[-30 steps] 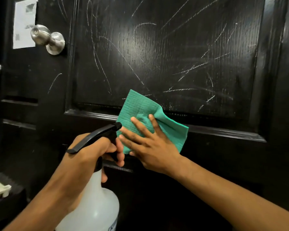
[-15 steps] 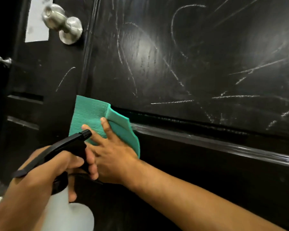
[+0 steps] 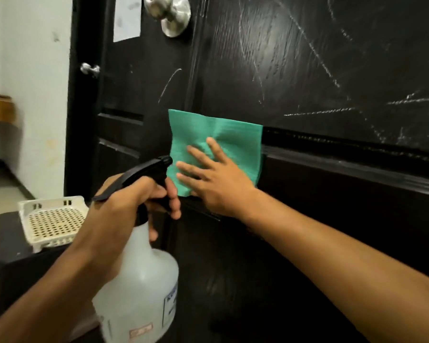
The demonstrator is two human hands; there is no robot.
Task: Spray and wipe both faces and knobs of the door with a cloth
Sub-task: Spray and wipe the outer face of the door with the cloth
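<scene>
Hands: right (image 3: 218, 184) flat on one cloth (image 3: 223, 142) – left (image 3: 124, 206) grips one bottle (image 3: 139, 288).

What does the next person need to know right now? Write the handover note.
Left hand: grips the spray bottle by its black trigger head, nozzle toward the door.
Right hand: fingers spread flat, pressing the green cloth on the door's middle rail, below the knob.
Done: cannot tell from this view; this face is being wiped.
Left: white scratch-like marks still cover the upper panel; the knob, the lower panel and the far face remain.
A white basket sits on the dark stand at left.
</scene>
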